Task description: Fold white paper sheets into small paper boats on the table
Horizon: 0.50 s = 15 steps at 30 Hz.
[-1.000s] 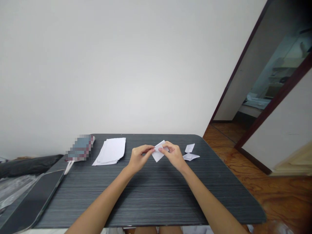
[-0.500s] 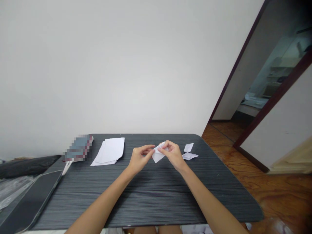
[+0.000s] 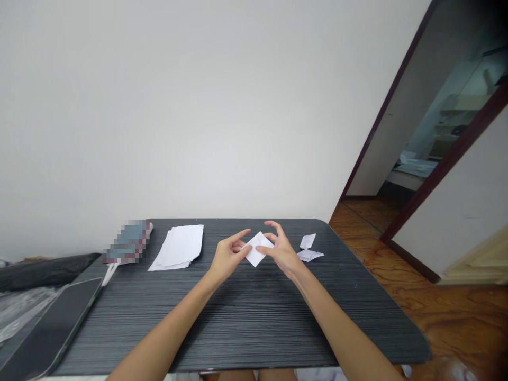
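Between my two hands is a small folded piece of white paper (image 3: 256,259), its diamond shape facing me with one corner up. My left hand (image 3: 230,256) grips its left corner, thumb in front and the index finger raised away. On the right side my right hand (image 3: 280,251) holds it with the thumb across the front face, the index finger lifted and curved. The fingers behind the paper are partly hidden. To the right of my right hand, a folded paper piece (image 3: 308,241) lies on the table near another folded paper piece (image 3: 311,255).
A stack of white paper sheets (image 3: 180,246) lies left on the dark table (image 3: 254,317). Farther left are a blurred-out book-like item (image 3: 129,241) with a white strap, a dark flat tablet-like panel (image 3: 55,323) and a black wrapped bundle (image 3: 43,270). A white wall (image 3: 238,106) stands behind.
The paper's upper edge, pinched over by my fingers before, now stands up as a full diamond. Both index fingers have lifted off it, while the thumbs stay on the front.
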Tool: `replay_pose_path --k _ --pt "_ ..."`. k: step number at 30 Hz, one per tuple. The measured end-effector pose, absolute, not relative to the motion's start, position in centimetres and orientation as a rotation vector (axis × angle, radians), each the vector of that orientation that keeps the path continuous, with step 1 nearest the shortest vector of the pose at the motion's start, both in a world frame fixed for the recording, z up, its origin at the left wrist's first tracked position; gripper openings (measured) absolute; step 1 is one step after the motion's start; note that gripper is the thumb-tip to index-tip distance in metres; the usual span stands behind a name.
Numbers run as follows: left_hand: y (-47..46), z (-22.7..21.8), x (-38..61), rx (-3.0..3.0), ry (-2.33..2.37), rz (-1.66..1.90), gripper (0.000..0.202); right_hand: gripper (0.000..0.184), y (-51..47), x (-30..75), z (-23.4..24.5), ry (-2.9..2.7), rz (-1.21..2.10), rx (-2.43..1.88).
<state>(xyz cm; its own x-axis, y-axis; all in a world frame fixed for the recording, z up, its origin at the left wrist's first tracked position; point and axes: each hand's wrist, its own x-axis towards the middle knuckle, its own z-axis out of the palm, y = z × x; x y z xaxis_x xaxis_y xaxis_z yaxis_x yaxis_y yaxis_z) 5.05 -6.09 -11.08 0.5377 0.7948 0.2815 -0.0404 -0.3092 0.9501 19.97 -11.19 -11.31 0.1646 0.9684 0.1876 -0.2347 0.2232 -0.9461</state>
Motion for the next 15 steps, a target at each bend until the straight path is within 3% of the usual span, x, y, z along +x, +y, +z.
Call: replay_pose_path --k 3,6,8,15 --pt "-5.9 -10.7 5.0 1.638 0.614 0.913 0.044 0.058 -11.2 20.3 -10.9 -1.021 1.058 -0.927" --pt "-5.8 -10.0 4.4 1.742 0.557 0.849 0.031 0.026 -11.1 20.9 -10.8 -1.002 1.101 -0.945" --pt "-5.7 -9.6 3.9 1.966 0.505 0.816 0.029 0.015 -11.1 21.2 -10.9 -0.965 1.171 -0.958" --pt "-5.3 -9.9 3.0 2.601 0.463 0.820 0.025 0.028 -11.3 21.3 -11.1 -1.120 1.247 -1.078"
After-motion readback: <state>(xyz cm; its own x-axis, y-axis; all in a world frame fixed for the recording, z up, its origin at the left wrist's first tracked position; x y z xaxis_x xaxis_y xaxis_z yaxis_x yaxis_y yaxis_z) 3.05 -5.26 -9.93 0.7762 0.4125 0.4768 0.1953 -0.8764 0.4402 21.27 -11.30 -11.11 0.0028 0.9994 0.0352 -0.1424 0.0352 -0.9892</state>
